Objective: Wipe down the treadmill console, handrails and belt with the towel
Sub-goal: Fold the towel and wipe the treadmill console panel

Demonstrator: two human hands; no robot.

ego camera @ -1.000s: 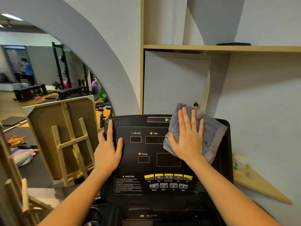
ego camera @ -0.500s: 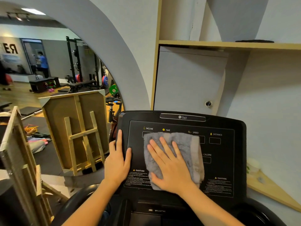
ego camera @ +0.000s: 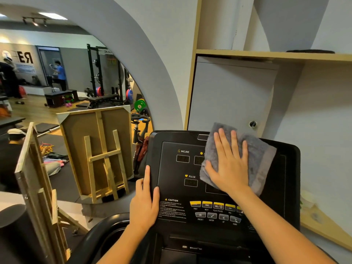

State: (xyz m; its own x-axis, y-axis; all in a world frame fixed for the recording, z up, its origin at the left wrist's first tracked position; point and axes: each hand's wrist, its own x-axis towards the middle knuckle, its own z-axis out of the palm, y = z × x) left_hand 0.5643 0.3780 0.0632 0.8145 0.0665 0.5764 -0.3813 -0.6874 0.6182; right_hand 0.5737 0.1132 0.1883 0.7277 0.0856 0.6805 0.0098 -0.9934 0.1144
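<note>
Two hands rest on the console: right hand, fingers straight, presses the grey towel at its top; left hand lies flat, fingers released, on its left edge.

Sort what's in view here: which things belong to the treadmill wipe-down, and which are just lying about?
Part of the job:
grey towel, pressed flat under the right hand
treadmill console
left hand, resting on the console's left edge

Just lying about:
wooden easel leaning at the mirror
cabinet door
wooden shelf
</note>
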